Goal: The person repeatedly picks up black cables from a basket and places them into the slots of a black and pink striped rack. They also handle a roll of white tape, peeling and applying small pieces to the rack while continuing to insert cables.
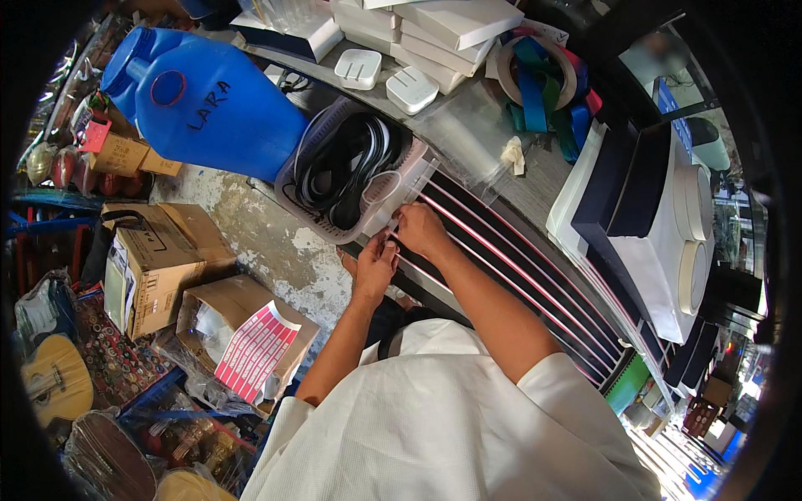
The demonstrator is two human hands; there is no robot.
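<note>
Both my hands meet at the near right corner of a pale pink plastic basket (368, 219), their fingers pinched close together. My left hand (376, 265) is slightly lower, and my right hand (422, 230) is just right of it. A small whitish piece shows between the fingertips; its kind is hidden by my fingers. Inside the basket lie coiled black and white cables (344, 167). One pale loop (382, 190) hangs over the basket's rim, close above my right hand. Beneath and right of my hands run dark shelf layers (510, 259) with red and white edges.
A large blue jug (225, 104) stands beside the basket. White chargers (359, 68), white boxes (459, 23) and ribbon rolls (543, 79) are on the counter. Dark-and-white boxes (643, 200) stack at right. Cardboard boxes (159, 259) and a small guitar (57, 377) sit at left.
</note>
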